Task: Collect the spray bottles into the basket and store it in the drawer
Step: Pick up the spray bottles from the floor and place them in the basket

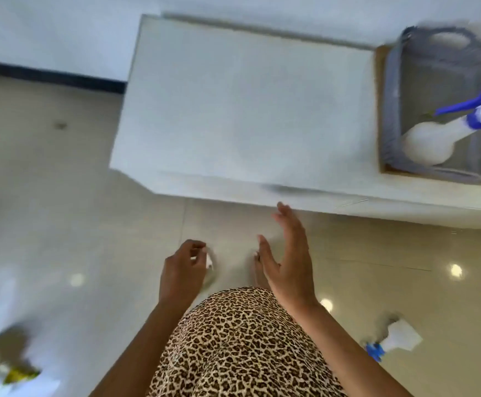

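Observation:
A grey basket (392, 90) sits in an open drawer (379, 110) at the upper right. Inside it lies a white spray bottle (431, 144) with a blue trigger head. Another white spray bottle (396, 338) with a blue head lies on the floor at the lower right. A blurred white bottle with a yellow-green part (15, 373) lies at the lower left. My right hand (288, 253) is held open, fingers spread, below the cabinet edge. My left hand (184, 270) is loosely curled over the floor with nothing clearly in it.
A white cabinet top (233, 110) fills the middle of the view. Glossy beige floor tiles (61, 210) surround it. A white wall with a dark baseboard (47, 75) runs at the upper left. My leopard-print garment (233, 348) covers the lower centre.

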`<state>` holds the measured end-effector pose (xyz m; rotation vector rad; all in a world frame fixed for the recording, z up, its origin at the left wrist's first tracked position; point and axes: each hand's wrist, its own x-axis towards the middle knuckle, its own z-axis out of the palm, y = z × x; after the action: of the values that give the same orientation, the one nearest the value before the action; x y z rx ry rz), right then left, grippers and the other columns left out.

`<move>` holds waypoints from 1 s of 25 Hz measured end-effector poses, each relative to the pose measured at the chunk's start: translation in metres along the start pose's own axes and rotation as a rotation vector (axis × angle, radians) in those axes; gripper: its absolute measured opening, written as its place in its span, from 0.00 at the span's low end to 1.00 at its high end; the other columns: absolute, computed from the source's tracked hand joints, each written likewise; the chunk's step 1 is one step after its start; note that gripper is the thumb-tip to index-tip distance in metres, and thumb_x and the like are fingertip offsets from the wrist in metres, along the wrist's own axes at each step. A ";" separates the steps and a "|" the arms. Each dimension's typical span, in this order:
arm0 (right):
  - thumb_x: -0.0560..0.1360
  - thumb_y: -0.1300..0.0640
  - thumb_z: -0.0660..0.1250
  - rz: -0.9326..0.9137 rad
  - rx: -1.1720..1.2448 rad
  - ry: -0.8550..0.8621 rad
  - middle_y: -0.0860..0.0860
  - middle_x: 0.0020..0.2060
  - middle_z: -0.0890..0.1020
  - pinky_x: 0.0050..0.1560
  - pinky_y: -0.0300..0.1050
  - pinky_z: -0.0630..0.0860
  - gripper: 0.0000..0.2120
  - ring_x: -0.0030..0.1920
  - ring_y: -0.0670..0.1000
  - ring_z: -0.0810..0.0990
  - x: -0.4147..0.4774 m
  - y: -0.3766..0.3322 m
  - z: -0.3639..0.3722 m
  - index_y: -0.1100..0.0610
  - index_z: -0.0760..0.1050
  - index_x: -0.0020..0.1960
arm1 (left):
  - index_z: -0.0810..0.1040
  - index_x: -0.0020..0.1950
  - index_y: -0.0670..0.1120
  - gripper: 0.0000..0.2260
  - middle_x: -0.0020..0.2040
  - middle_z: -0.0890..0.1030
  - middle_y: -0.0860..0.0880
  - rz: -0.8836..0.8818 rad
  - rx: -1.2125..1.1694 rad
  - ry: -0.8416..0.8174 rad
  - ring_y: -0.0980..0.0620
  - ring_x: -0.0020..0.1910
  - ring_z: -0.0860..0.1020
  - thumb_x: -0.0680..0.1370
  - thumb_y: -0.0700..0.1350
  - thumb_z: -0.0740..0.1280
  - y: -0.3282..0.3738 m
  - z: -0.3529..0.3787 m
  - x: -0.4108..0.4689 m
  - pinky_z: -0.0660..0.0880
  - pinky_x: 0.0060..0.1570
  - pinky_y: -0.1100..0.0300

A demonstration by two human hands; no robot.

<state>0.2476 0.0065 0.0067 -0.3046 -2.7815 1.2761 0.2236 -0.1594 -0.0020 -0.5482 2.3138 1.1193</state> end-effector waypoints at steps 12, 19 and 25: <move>0.75 0.51 0.63 0.673 -0.184 -0.778 0.57 0.52 0.79 0.55 0.48 0.73 0.14 0.54 0.57 0.77 -0.081 0.108 0.228 0.60 0.73 0.54 | 0.69 0.63 0.44 0.20 0.62 0.76 0.41 -0.268 0.228 -0.097 0.41 0.60 0.74 0.74 0.49 0.67 -0.257 0.042 0.044 0.72 0.56 0.50; 0.74 0.51 0.67 1.273 0.389 -0.553 0.54 0.41 0.77 0.42 0.46 0.76 0.10 0.43 0.55 0.77 -0.060 0.243 0.392 0.56 0.74 0.49 | 0.56 0.70 0.47 0.45 0.70 0.64 0.44 -0.159 0.412 -0.064 0.41 0.68 0.63 0.61 0.53 0.77 -0.374 0.174 0.147 0.68 0.60 0.46; 0.75 0.60 0.66 1.278 0.626 -0.433 0.54 0.45 0.77 0.56 0.55 0.75 0.16 0.43 0.53 0.77 -0.065 0.237 0.417 0.58 0.71 0.62 | 0.60 0.66 0.45 0.43 0.62 0.72 0.41 -0.185 0.306 0.087 0.38 0.59 0.71 0.57 0.49 0.79 -0.385 0.182 0.142 0.72 0.48 0.46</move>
<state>0.2879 -0.1660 -0.4432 -2.1242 -2.0746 2.5174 0.3725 -0.2549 -0.4144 -0.6858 2.3899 0.6523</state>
